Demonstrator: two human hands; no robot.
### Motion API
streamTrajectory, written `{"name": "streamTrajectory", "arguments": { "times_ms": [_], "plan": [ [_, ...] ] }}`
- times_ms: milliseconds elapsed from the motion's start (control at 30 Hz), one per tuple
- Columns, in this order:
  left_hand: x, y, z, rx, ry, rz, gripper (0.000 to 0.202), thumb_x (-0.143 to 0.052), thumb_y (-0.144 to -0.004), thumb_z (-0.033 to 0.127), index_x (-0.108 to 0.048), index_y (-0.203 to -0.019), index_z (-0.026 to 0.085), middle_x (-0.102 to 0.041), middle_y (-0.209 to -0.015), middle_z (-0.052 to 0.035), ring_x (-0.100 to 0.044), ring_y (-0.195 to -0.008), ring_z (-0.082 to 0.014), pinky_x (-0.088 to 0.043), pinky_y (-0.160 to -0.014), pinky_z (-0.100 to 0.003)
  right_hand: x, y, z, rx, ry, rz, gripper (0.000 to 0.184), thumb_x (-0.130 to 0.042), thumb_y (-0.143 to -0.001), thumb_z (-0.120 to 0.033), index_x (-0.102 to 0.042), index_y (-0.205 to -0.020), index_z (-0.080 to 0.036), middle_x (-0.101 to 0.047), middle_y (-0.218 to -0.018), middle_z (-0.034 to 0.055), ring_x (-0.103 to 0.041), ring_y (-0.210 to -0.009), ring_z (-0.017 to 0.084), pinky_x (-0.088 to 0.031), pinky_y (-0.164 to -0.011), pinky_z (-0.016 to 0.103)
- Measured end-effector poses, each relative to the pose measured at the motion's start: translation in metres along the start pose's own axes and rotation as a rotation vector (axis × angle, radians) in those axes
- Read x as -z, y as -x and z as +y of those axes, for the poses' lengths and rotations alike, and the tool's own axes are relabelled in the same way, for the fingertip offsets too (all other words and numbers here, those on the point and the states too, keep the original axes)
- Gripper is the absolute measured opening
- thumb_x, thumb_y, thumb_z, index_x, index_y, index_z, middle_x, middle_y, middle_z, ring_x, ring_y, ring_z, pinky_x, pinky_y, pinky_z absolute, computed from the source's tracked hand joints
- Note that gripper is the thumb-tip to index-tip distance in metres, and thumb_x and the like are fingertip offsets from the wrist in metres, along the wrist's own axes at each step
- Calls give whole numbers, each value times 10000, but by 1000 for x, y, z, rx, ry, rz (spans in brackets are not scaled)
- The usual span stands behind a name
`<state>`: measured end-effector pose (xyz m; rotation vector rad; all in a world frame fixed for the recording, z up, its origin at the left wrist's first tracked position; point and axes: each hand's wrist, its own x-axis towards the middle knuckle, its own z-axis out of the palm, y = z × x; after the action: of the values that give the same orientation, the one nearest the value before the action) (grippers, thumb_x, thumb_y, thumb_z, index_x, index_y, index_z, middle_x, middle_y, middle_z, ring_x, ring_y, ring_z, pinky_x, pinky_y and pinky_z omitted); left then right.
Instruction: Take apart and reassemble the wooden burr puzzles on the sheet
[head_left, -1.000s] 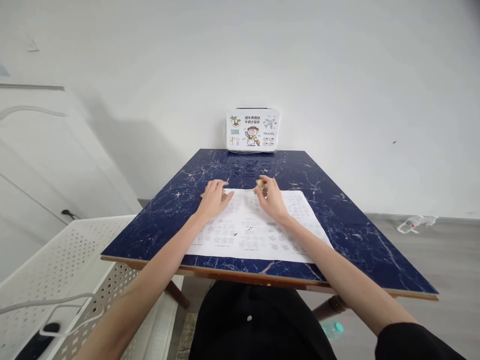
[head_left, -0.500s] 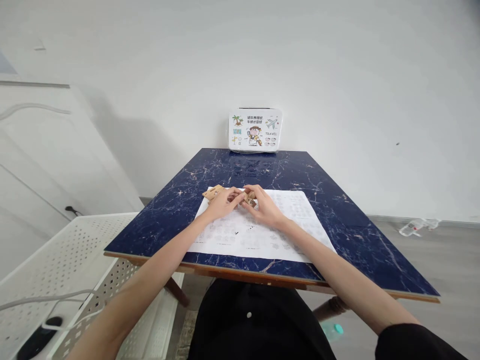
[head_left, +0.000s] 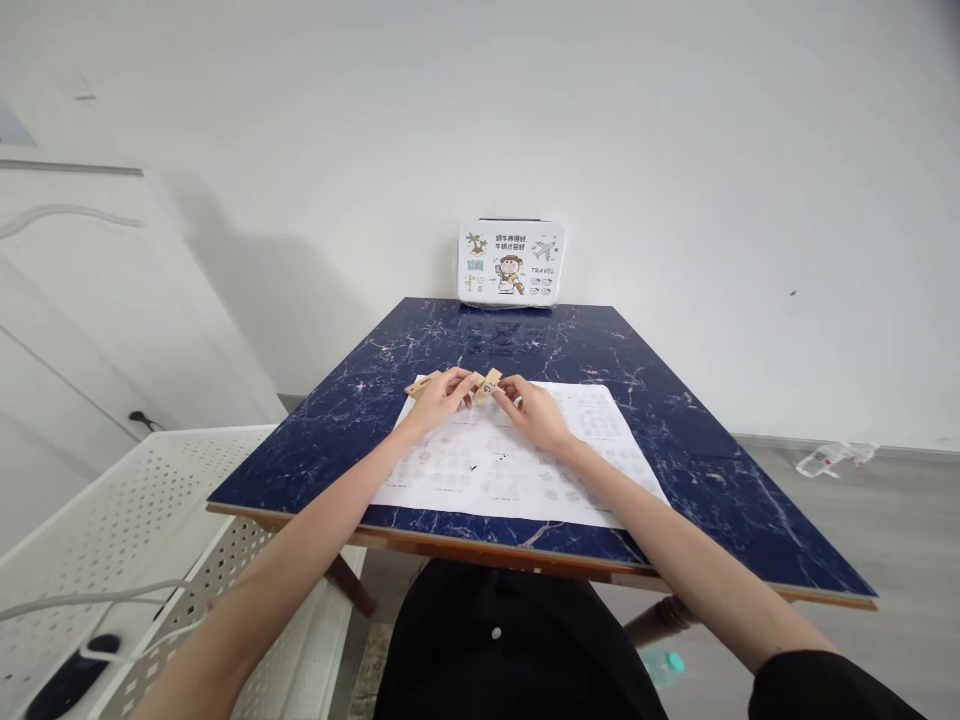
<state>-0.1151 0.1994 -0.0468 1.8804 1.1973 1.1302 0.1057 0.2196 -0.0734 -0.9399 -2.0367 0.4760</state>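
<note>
My left hand [head_left: 442, 398] and my right hand [head_left: 531, 410] meet over the far part of a printed white sheet [head_left: 510, 490]. Between their fingertips is a light wooden piece [head_left: 487, 386] with a dark mark like a "G", tilted upright. My right fingers pinch its lower right side. A second bit of wood shows at my left fingertips, partly hidden; whether the two are joined I cannot tell. More flat wooden pieces [head_left: 421, 382] lie at the sheet's far left corner, partly behind my left hand.
A white case [head_left: 510, 264] with cartoon prints stands at the far edge of the blue marbled table [head_left: 360, 400]. At left is a white perforated rack [head_left: 135, 490] with a cable and a black mouse-shaped object [head_left: 75, 680]. Clear plastic packaging [head_left: 834, 458] lies on the floor at right.
My hands have drawn slightly apart. The marked wooden piece has been raised and turned upright between them, so more of it shows.
</note>
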Motion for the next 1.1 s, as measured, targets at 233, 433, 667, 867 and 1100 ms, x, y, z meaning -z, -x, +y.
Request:
{"name": "streamTrajectory", "arguments": {
  "times_ms": [233,433,667,867,1100],
  "plan": [
    [1,0,-4,17,37,-22,408,-578,-986,553,-632,-1206,213,-745,-1102,-87,-725,-822,-178,-554,-655,-272,0,-2,-1,-27,-74,-23,198,-562,-992,-376,-654,-1031,-205,-764,-956,89,-706,-812,222,-528,-691,310],
    [1,4,2,69,73,-92,649,-738,-892,486,-499,-1441,235,-707,-1252,-123,-721,-1063,-232,-590,-875,-361,-1,-3,1,-24,-61,-14,199,-538,-1002,-349,-649,-1048,-191,-759,-974,101,-697,-813,219,-517,-698,311],
    [0,3,-1,52,-38,-173,704,-830,-792,429,-585,-1419,224,-749,-1161,-114,-733,-983,-247,-594,-823,-380,-2,-1,2,11,-52,-46,210,-521,-1014,-342,-651,-1077,-190,-751,-1039,99,-677,-835,209,-526,-737,321],
    [-1,0,-11,49,3,-157,633,-833,-784,459,-623,-1332,219,-745,-1218,-130,-730,-1052,-266,-592,-877,-403,-2,0,2,16,-52,-55,226,-515,-1020,-369,-650,-1071,-194,-745,-1012,98,-680,-812,207,-538,-717,323],
    [-1,0,-11,65,3,-157,630,-843,-771,468,-635,-1310,215,-751,-1201,-136,-736,-1053,-270,-588,-880,-403,-2,0,2,32,-23,-61,239,-507,-1025,-379,-651,-1055,-190,-731,-987,104,-665,-772,208,-539,-714,332]
  ]
}}
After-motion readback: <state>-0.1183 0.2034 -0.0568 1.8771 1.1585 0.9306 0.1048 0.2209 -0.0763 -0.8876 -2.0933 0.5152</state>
